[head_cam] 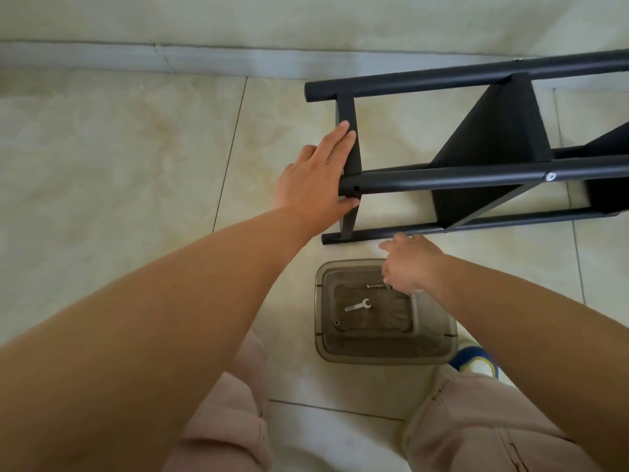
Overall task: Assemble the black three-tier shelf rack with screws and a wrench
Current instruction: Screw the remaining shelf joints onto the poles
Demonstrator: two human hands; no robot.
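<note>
The black shelf rack (483, 155) is seen lying on its side on the tiled floor (119, 158), filling the frame from 12 o'clock round to 3 o'clock, with its long tubes running off the right edge. 2 flat shelf panels are plainly seen between the tubes (a 3rd is only glimpsed at the right edge). The end shelf panel (350, 131) is pressed by the left hand (316, 178), just left of centre at about 11 o'clock: the fingers are laid straight and flat against the panel, while the thumb is placed under the end of the middle tube (459, 175), beside an unfilled screw hole (356, 188). Nothing is clasped by this hand. A fitted silver screw head (550, 176) is seen further along the same tube, toward 3 o'clock.

A translucent grey plastic bin (384, 349) is set on the floor at 5 o'clock, close to the nearest tube. A small silver wrench (357, 305) is found lying flat on its bottom, with a few loose screws (376, 286) toward its far side. The right hand (406, 264) is held over the bin's far rim, its fingers curled downward; whether anything is pinched in them cannot be told. Light pink trousers (231, 420) and a blue and white shoe (476, 361) are seen at 6 o'clock.
</note>
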